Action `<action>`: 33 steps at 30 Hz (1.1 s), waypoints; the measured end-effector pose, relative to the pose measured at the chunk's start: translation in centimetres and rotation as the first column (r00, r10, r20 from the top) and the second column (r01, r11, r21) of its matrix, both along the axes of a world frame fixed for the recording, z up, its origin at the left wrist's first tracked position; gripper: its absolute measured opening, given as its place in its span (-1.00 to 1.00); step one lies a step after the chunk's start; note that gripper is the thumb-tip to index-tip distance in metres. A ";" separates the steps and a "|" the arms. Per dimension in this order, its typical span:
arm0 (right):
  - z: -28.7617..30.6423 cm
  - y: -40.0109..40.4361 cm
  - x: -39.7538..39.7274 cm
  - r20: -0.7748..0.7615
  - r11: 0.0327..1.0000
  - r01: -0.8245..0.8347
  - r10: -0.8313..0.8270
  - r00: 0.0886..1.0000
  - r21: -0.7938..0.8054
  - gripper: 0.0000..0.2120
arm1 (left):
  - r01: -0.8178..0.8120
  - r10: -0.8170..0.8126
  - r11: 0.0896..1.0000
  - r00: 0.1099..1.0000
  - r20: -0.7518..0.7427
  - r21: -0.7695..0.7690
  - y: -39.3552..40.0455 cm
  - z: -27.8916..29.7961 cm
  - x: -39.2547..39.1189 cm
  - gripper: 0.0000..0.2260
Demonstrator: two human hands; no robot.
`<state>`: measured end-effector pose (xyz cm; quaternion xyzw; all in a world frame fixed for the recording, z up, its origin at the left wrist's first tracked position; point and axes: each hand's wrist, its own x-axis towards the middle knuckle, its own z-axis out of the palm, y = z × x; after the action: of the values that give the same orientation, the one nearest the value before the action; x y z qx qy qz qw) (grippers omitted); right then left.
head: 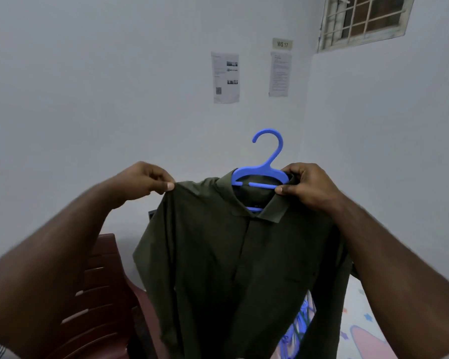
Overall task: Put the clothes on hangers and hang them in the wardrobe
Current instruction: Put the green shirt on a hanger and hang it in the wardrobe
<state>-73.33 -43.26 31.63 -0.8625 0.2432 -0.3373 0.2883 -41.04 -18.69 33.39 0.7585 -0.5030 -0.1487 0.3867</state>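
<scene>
Chair: dark red plastic chair [99,301], lower left of the frame, partly behind the left forearm and the shirt.
Left hand: left hand [143,181], left of centre, fingers curled, thumb and forefinger pinching the shirt's shoulder seam.
Shirt: dark olive shirt [231,268], centre and lower centre, held up in the air and hanging down, collar at the top, front facing the camera.
Hanger: blue plastic hanger [263,174], centre, hook upright above the collar, its bars inside the neck opening.
Right hand: right hand [309,185], right of centre, fingers wrapped around the collar and the hanger's right end.
Papers: two printed sheets [225,77] on the wall, upper centre.
Window: barred window [363,19], upper right corner.
Bedsheet: patterned bedsheet [366,330], lower right.
</scene>
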 end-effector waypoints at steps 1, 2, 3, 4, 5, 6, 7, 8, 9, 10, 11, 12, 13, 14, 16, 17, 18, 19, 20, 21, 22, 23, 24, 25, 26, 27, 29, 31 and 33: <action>0.0 0.0 0.0 0.000 1.000 0.002 -0.002 1.000 0.001 -0.81 | 0.010 -0.012 0.999 0.998 -0.067 -0.036 0.1 0.0 0.0 -0.95; 0.0 0.0 0.1 0.000 1.000 0.000 0.000 1.000 0.004 -0.81 | 0.003 -0.008 0.999 0.996 -0.086 -0.053 0.2 0.1 0.1 -0.95; 0.0 0.0 0.1 -0.002 1.000 -0.005 0.005 1.000 0.006 -0.81 | -0.020 0.018 0.999 0.999 -0.041 -0.034 0.2 0.0 0.2 -0.94; 0.1 0.0 0.2 -0.006 1.000 -0.011 0.011 1.000 0.004 -0.80 | -0.048 0.048 0.999 0.998 0.029 0.012 0.2 -0.2 0.3 -0.92; 0.1 0.0 0.3 -0.012 1.000 -0.016 0.016 1.000 -0.003 -0.80 | -0.072 0.066 0.995 0.993 0.094 0.066 0.3 -0.5 0.4 -0.90; 0.1 0.1 0.4 -0.017 1.000 -0.019 0.018 1.000 -0.012 -0.79 | -0.087 0.072 0.991 0.987 0.142 0.106 0.2 -0.8 0.4 -0.90; 0.1 0.1 0.5 -0.018 1.000 -0.019 0.019 1.000 -0.016 -0.79 | -0.104 0.083 0.988 0.981 0.177 0.111 0.2 -1.1 0.4 -0.89; 0.1 0.2 0.7 -0.019 1.000 -0.019 0.018 1.000 -0.016 -0.79 | -0.124 0.106 0.989 0.973 0.206 0.077 -0.1 -1.3 0.1 -0.88; 0.1 0.3 0.9 -0.024 1.000 -0.020 0.020 1.000 -0.016 -0.79 | -0.138 0.130 0.990 0.964 0.231 0.017 -0.4 -1.4 -0.5 -0.87; 0.1 0.4 1.1 -0.033 0.999 -0.025 0.025 0.999 -0.020 -0.79 | -0.132 0.140 0.990 0.962 0.235 -0.051 -0.8 -1.4 -1.4 -0.87; 0.1 0.6 1.5 -0.045 0.999 -0.033 0.032 0.998 -0.026 -0.78 | -0.105 0.125 0.990 0.965 0.231 -0.097 -1.4 -1.4 -2.6 -0.86; 0.2 0.9 1.8 -0.055 0.999 -0.040 0.038 0.998 -0.033 -0.78 | -0.064 0.089 0.992 0.968 0.235 -0.113 -2.1 -1.5 -3.8 -0.84; 0.3 1.2 2.2 -0.061 0.998 -0.043 0.041 0.997 -0.041 -0.78 | -0.020 0.045 0.994 0.969 0.245 -0.104 -2.7 -1.7 -5.1 -0.82; 0.4 1.5 2.5 -0.063 0.998 -0.045 0.042 0.997 -0.049 -0.79 | 0.018 0.004 0.996 0.966 0.257 -0.082 -3.4 -1.9 -6.1 -0.82; 0.7 1.8 2.9 -0.063 0.997 -0.044 0.040 0.997 -0.063 -0.79 | 0.059 -0.038 0.996 0.961 0.274 -0.071 -4.1 -2.6 -7.5 -0.83; 0.9 1.8 2.9 -0.062 0.997 -0.041 0.037 0.997 -0.063 -0.79 | 0.063 -0.036 0.994 0.963 0.268 -0.091 -4.3 -2.8 -7.8 -0.84; 0.9 1.7 2.8 -0.060 0.998 -0.038 0.035 0.998 -0.055 -0.79 | 0.063 -0.031 0.991 0.966 0.257 -0.117 -4.5 -2.9 -8.0 -0.86; 0.9 1.5 2.6 -0.056 0.998 -0.043 0.040 0.998 -0.044 -0.78 | 0.061 -0.023 0.988 0.967 0.255 -0.144 -4.6 -2.9 -8.1 -0.87; 0.8 1.4 2.4 -0.052 0.998 -0.055 0.053 0.997 -0.029 -0.74 | 0.051 -0.004 0.984 0.964 0.267 -0.171 -4.7 -2.9 -8.1 -0.88; 0.8 1.3 2.0 -0.046 0.998 -0.070 0.070 0.997 -0.005 -0.69 | 0.033 0.026 0.979 0.958 0.284 -0.200 -4.8 -2.9 -8.1 -0.89; 0.7 0.9 1.4 -0.036 0.996 -0.084 0.085 0.996 0.031 -0.63 | 0.011 0.059 0.973 0.954 0.294 -0.232 -4.9 -2.8 -8.0 -0.89; 0.6 0.4 0.5 -0.031 0.994 -0.089 0.091 0.995 0.067 -0.59 | -0.009 0.088 0.965 0.952 0.293 -0.261 -4.9 -2.6 -7.8 -0.90; 0.2 -0.2 -0.5 -0.034 0.993 -0.082 0.085 0.996 0.091 -0.57 | -0.029 0.113 0.958 0.952 0.285 -0.285 -4.8 -2.4 -7.4 -0.90; -0.2 -0.9 -1.6 -0.040 0.992 -0.065 0.070 0.997 0.109 -0.58 | -0.049 0.135 0.953 0.953 0.272 -0.300 -4.5 -2.2 -6.8 -0.90; -0.9 -1.6 -2.8 -0.036 0.990 -0.051 0.056 0.998 0.135 -0.65 | -0.068 0.151 0.949 0.955 0.257 -0.308 -4.2 -1.9 -6.2 -0.91; -1.7 -2.2 -3.8 -0.020 0.985 -0.040 0.044 0.999 0.169 -0.73 | -0.080 0.160 0.948 0.957 0.242 -0.309 -3.8 -1.7 -5.6 -0.91; -2.8 -3.0 -5.0 0.005 0.974 -0.025 0.025 1.000 0.227 -0.83 | -0.088 0.161 0.950 0.961 0.227 -0.300 -3.2 -1.4 -4.7 -0.90; -3.4 -3.4 -5.4 0.010 0.973 -0.008 0.006 1.000 0.230 -0.83 | -0.084 0.155 0.954 0.960 0.233 -0.286 -2.6 -1.3 -4.1 -0.90; -3.4 -3.8 -5.4 0.045 0.986 0.027 -0.035 0.998 0.166 -0.79 | -0.081 0.152 0.955 0.960 0.236 -0.285 -2.2 -1.2 -3.6 -0.88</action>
<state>-78.69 -47.09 28.19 -0.8235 0.2769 -0.3407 0.3594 -44.59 -20.88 32.20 0.7395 -0.5182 0.0440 0.4274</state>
